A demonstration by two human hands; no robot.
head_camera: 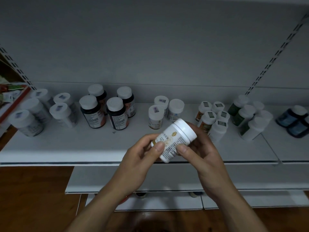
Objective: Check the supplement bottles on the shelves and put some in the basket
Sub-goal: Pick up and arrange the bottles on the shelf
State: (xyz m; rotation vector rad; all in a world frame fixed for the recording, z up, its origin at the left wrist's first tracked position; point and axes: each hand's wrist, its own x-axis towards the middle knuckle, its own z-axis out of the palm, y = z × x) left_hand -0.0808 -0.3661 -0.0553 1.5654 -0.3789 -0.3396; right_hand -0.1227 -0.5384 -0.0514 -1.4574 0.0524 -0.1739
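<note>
Both my hands hold a white supplement bottle (175, 138) with a gold-and-white label, tilted with its white cap up and to the right, in front of the white shelf (75, 148). My left hand (142, 154) grips its lower end with the thumb across the label. My right hand (199, 151) wraps the cap end, thumb on the label. Three matching white bottles (156, 116) stand on the shelf just behind. No basket is in view.
Groups of bottles stand along the shelf: white ones (30, 121) at far left, dark brown ones (115, 113) left of centre, orange-labelled (210, 119), green-labelled (242, 118) and blue ones (294, 121) to the right. Lower shelves (150, 180) jut out below. Wooden floor (33, 198) lies beneath.
</note>
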